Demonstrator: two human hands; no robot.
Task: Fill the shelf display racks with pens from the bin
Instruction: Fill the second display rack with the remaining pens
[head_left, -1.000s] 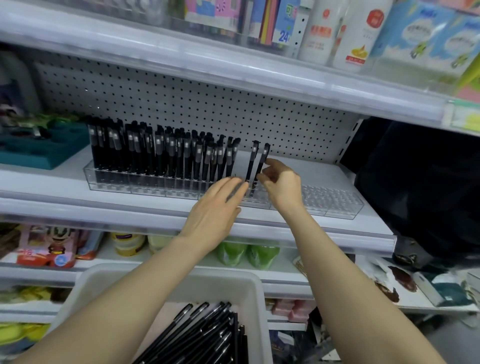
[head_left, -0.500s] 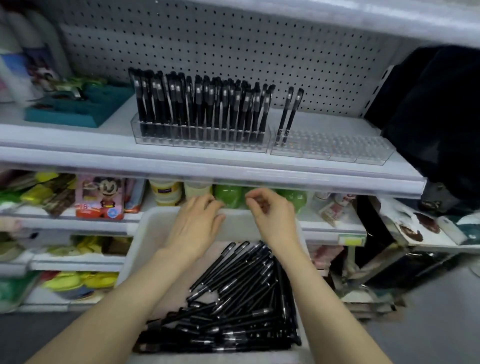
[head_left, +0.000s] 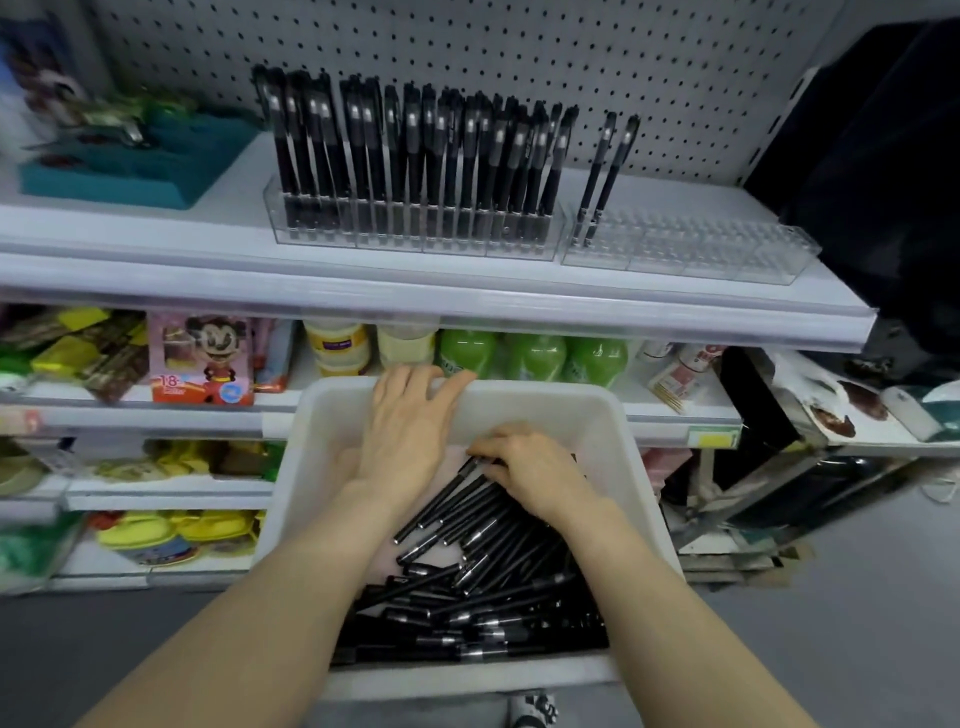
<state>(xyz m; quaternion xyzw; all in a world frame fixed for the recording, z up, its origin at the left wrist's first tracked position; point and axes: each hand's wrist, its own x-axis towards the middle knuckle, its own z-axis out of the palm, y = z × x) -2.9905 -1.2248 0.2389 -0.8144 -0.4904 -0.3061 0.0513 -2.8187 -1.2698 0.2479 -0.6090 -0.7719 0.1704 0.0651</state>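
- The pens (head_left: 483, 587), slim black barrels with silvery bands, lie heaped loosely in the bin (head_left: 618, 415), a smooth white plastic tub whose near wall is partly hidden by the forearms.
- The right hand (head_left: 535, 467) lies on the heap, fingers curled down and thumb closed, it seems, on the top end of one or two pens; the fingertips are hidden under the knuckles.
- Just left of it, the left hand (head_left: 405, 431) holds nothing, its fingers (head_left: 441, 387) straight and slightly apart over the bin's far rim.
- Above the fingers, on the white shelf (head_left: 156, 244), the full rack (head_left: 415, 234) of clear plastic stands packed with upright pens.
- Touching its right end, the sparse rack (head_left: 701, 249) holds two leaning pens at its left end.
- The dark mass (head_left: 883, 182) right of the racks is too dim to make out.
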